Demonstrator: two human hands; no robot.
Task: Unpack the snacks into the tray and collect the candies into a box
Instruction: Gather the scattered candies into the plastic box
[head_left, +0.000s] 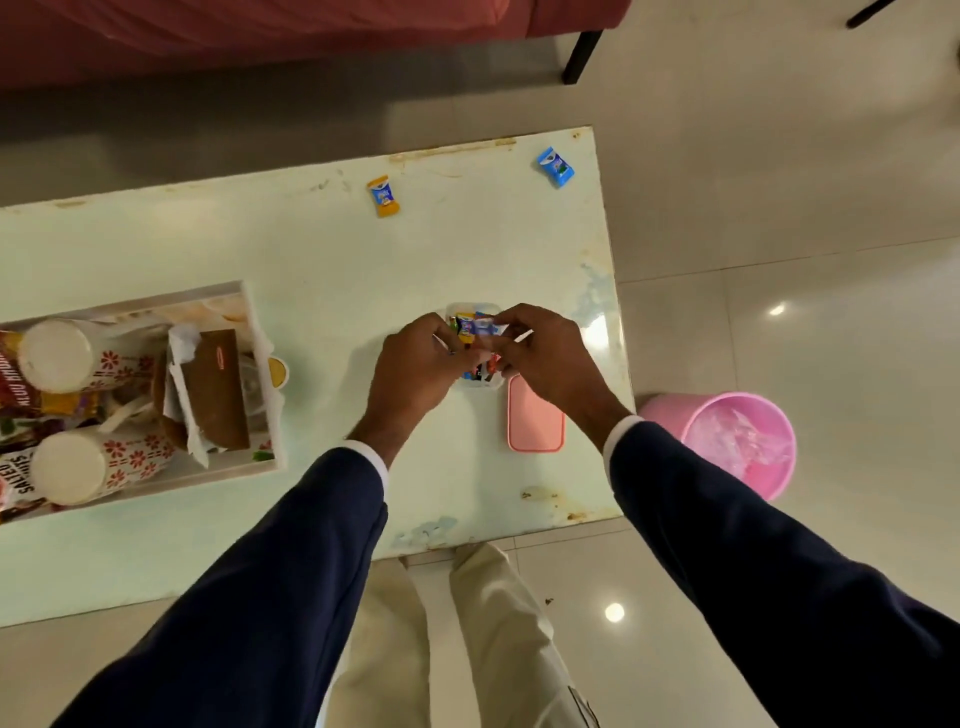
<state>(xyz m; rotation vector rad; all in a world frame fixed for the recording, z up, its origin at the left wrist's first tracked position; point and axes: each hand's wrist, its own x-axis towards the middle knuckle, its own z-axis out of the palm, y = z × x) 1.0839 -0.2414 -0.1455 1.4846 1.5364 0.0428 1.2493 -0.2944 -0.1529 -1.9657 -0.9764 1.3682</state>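
Two hands (415, 364) (545, 353) over candy box (475, 310).

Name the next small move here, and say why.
Probably let go of the candy so it drops into the box, then reach for the orange candy. Both the left hand and right hand pinch that candy right above the open box, which already holds several, while the orange and blue candy lie loose at the table's far edge.

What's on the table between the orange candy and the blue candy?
Nothing: in the head view, only bare table separates the orange candy and the blue candy.
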